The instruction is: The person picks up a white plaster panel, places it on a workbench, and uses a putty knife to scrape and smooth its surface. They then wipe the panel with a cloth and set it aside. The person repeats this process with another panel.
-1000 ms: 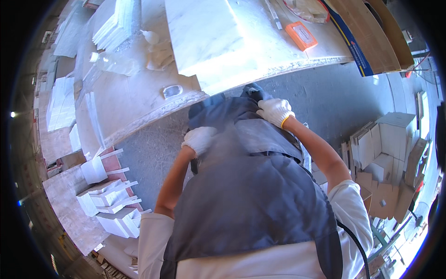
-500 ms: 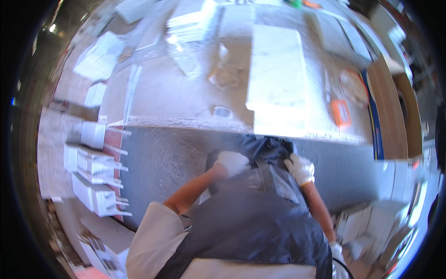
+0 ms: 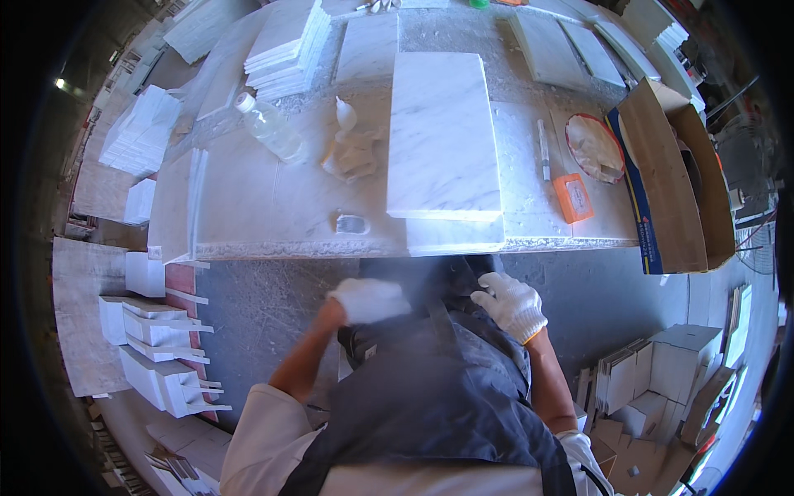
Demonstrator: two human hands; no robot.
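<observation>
My left hand, in a white knit glove, is smeared by motion over the left side of my dark apron; its fingers do not show clearly. On the apron's right side, my right hand, gloved the same way, has its fingers bent and closed on the cloth. Ahead of both hands, a stack of white marble tiles lies at the front of the worktable. A small greyish rectangular piece sits near the table edge.
A clear bottle and a crumpled tan cloth lie left of the stack. To its right are a marker, an orange box, a red-rimmed round dish and an open carton. Stacked white pieces stand at left.
My view has shifted, and the table now appears further left and sharper. My left hand has moved left across the apron, while my right hand stays at its right side.
</observation>
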